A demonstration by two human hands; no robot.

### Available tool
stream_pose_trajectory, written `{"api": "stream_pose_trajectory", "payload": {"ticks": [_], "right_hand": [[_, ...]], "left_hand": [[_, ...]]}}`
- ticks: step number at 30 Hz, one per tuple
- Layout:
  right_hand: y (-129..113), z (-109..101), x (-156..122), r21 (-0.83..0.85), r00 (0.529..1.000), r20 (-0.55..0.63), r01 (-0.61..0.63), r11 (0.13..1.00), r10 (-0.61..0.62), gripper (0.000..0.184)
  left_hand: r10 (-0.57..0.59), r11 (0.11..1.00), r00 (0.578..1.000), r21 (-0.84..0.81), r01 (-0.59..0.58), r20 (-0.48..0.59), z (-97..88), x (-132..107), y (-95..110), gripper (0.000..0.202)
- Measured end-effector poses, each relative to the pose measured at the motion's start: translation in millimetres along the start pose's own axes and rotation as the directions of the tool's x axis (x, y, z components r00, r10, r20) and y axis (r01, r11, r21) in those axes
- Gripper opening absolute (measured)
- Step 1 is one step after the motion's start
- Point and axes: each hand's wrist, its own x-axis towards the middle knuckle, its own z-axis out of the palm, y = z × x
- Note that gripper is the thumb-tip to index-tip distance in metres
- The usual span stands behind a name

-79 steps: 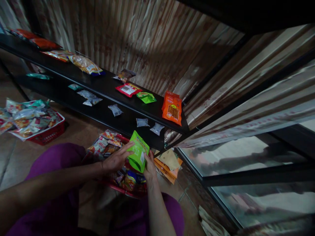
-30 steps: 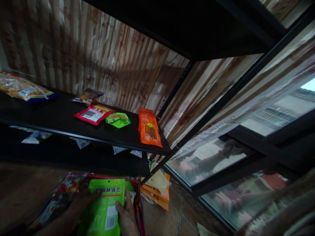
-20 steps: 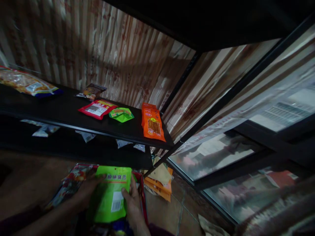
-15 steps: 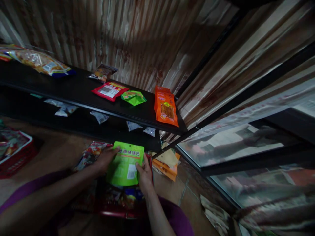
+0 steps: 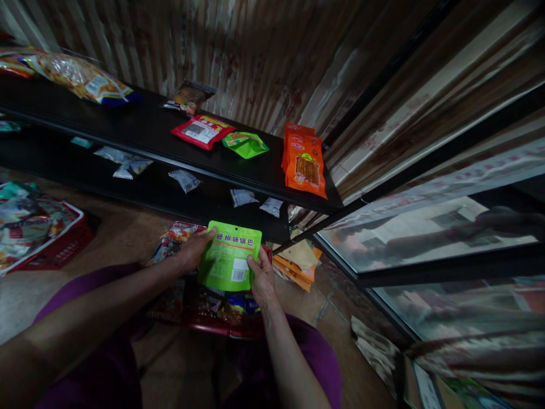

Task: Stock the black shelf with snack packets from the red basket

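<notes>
A bright green snack bag (image 5: 230, 258) with dark lettering and a white barcode label is held upright between both hands. My left hand (image 5: 196, 249) grips its upper left edge, and my right hand (image 5: 263, 276) pinches its right edge with the thumb on the front. Right below the bag stands a red basket (image 5: 208, 328) with several packaged snacks (image 5: 238, 305) in it, partly hidden by the bag and my arms. More snack packets (image 5: 175, 238) lie at the basket's left side, next to my left hand.
On the black shelf (image 5: 149, 133) lie a red packet (image 5: 202, 132), a small green packet (image 5: 246, 145), orange packets (image 5: 304, 162) and a large snack bag (image 5: 85, 79). Small silvery packets (image 5: 184, 180) rest one level down. Another red basket (image 5: 63, 244) stands left; orange-and-tan packages (image 5: 296, 261) lie on the floor.
The camera view has shifted, so the shelf sits higher and further right and more of the left basket shows. Both hands still hold the green snack bag.
</notes>
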Motion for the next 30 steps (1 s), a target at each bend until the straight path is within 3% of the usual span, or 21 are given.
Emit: {"api": "stream_pose_trajectory", "payload": {"ticks": [4,10,16,23,30], "right_hand": [[-0.1,-1.7,3.7,0.020,1.000,-0.023,-0.009,1.000,0.009,0.057],[-2.1,-6.5,13.2,0.042,0.996,-0.087,0.029,0.999,-0.025,0.052],[-11.0,-7.4,25.6,0.006,0.992,-0.122,0.044,0.999,-0.043,0.056],[-19.3,-1.6,44.0,-0.048,0.999,-0.029,0.030,0.998,-0.031,0.058],[-23.7,4.7,51.1,-0.044,0.999,-0.017,0.028,0.999,-0.029,0.059]], "left_hand": [[-0.001,1.000,1.000,-0.023,0.000,-0.018,1.7,3.0,3.1,0.035],[-0.059,0.998,0.994,0.000,0.060,0.095,6.7,-2.4,8.3,0.030],[-0.036,0.999,0.990,0.046,0.029,0.138,6.6,-4.5,6.3,0.028],[-0.011,1.000,0.995,-0.021,0.013,0.104,1.8,-5.4,11.2,0.025],[-0.030,1.000,1.000,-0.009,0.030,0.009,1.9,6.1,12.8,0.013]]}}
